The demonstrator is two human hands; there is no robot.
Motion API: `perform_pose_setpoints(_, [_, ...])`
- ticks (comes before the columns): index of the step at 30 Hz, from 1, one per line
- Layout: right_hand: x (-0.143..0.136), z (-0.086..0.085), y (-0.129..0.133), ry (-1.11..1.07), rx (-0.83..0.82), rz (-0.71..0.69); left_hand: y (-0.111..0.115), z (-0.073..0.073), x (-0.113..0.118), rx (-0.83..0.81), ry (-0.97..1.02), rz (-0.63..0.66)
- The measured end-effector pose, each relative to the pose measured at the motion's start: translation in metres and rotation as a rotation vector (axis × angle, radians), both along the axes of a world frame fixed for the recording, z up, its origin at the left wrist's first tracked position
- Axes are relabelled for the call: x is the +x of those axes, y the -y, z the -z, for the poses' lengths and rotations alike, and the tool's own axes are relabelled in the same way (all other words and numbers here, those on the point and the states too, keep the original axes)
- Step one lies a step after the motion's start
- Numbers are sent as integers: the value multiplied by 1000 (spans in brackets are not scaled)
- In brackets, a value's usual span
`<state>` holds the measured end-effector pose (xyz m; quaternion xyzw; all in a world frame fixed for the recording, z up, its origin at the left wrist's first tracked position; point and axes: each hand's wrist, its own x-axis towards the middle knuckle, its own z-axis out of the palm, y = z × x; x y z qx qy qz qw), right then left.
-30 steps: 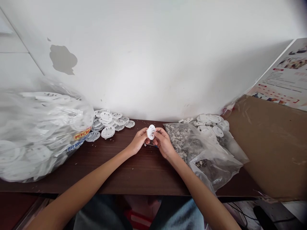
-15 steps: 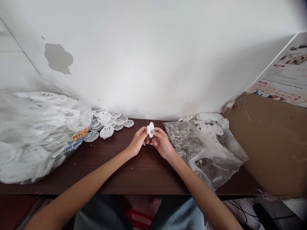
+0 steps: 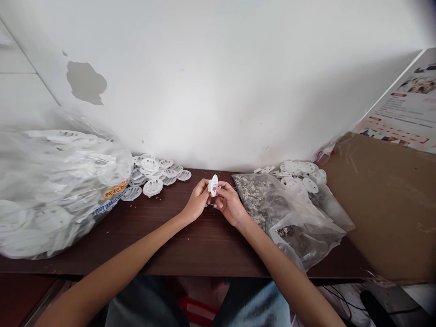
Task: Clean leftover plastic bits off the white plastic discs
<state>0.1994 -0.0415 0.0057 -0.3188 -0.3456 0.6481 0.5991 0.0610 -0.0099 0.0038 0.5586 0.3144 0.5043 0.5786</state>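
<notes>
A small white oval plastic piece [image 3: 214,185] is held upright between both hands, above the dark brown table [image 3: 204,240]. My left hand [image 3: 199,198] pinches its left side, where a small white tab sticks out. On the right side, the fingers of my right hand [image 3: 229,200] are closed on the same piece. Slotted white discs [image 3: 153,186] lie in a loose pile at the back left. To the right of my right hand is a clear bag of small grey-white parts [image 3: 254,193].
A large clear bag of white discs [image 3: 61,195] fills the left side. More white pieces [image 3: 301,170] are heaped behind the parts bag. A brown cardboard sheet [image 3: 391,200] stands at the right, and a white wall [image 3: 204,91] rises behind the table.
The white piece has turned slightly between my fingers, and its slots show more now. Both hands have stayed in nearly the same place. The view has shifted slightly.
</notes>
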Motion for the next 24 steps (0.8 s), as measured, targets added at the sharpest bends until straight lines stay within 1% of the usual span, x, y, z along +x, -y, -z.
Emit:
perform_pose_setpoints(8, [-1,0,1,-2,15,-1,4,3,2,-34,28,20])
perform_pose_setpoints(15, [-4,2,1,-63,-1,-10,6,5,3,-48,28,17])
perform_pose_setpoints(20, [-5,0,2,-81,-12,-45,5,7,2,-20,17,10])
perform_pose_setpoints(24, [-5,-1,3,-89,-7,-73,3,6,0,3,11,33])
